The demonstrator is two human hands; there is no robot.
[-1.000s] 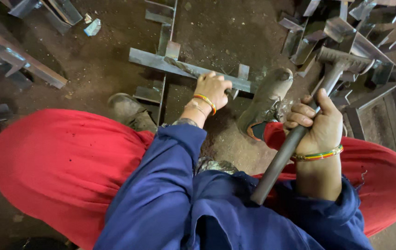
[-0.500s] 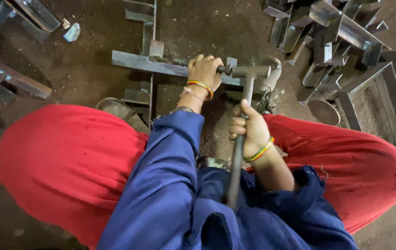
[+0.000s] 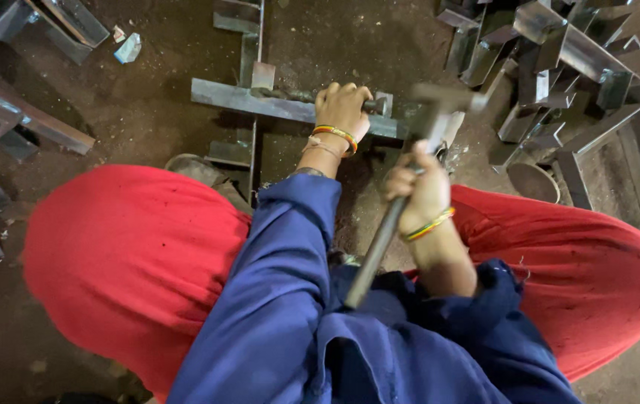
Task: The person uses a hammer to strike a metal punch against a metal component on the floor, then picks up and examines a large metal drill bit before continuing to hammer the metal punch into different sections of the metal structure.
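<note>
My left hand [image 3: 342, 108] grips a short dark metal rod, a chisel-like tool [image 3: 294, 96], and presses it onto a flat steel bar [image 3: 241, 97] of a welded frame on the dirt floor. My right hand [image 3: 421, 191] is closed around the long metal handle of a hammer [image 3: 380, 239]. The hammer's head [image 3: 440, 97] is blurred and sits just right of my left hand, over the bar's right end. I squat in red trousers and a blue shirt, with a shoe [image 3: 200, 172] under the left knee.
A pile of cut steel angle pieces [image 3: 529, 52] and a rectangular steel frame [image 3: 612, 157] lie at the upper right. More steel sections [image 3: 28, 112] lie at the left edge. The frame's upright bar [image 3: 249, 45] runs away from me.
The hammer swung from raised at the right down and left towards the bar beside my left hand, then lifted slightly right. My left hand stayed on the tool.
</note>
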